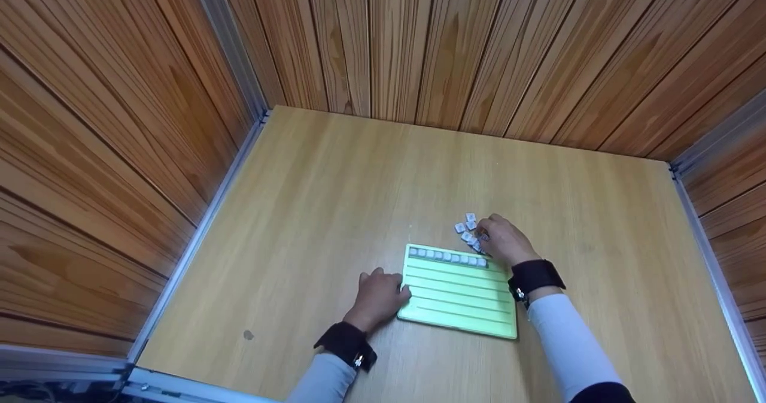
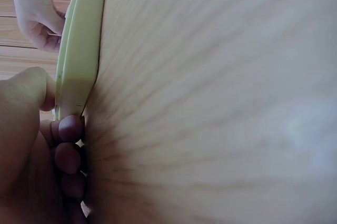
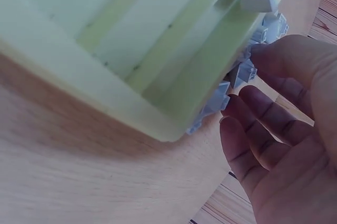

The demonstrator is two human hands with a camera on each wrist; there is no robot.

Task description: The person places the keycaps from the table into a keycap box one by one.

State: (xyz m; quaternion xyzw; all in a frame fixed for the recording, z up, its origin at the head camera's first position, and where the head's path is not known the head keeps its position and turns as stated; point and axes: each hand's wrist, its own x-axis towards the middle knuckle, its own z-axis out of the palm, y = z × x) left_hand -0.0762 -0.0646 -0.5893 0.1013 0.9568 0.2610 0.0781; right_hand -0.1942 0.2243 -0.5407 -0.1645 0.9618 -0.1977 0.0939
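A light green ridged tray (image 1: 458,298) lies on the table, a row of small white keycap-like pieces (image 1: 447,256) filling most of its far groove. My left hand (image 1: 378,300) holds the tray's left edge, the thumb over the rim and curled fingers against the side in the left wrist view. Beyond the tray's far right corner, my right hand (image 1: 505,241) reaches among a loose cluster of the same pieces (image 1: 467,233). In the right wrist view its thumb and loosely bent fingers (image 3: 263,124) stand apart around the pieces; some fingertips are hidden behind them.
The wooden table (image 1: 335,211) is bounded by plank walls (image 1: 443,50) at the back and sides, with a metal rail (image 1: 197,241) along the left. A small dark spot (image 1: 248,335) marks the table at the front left.
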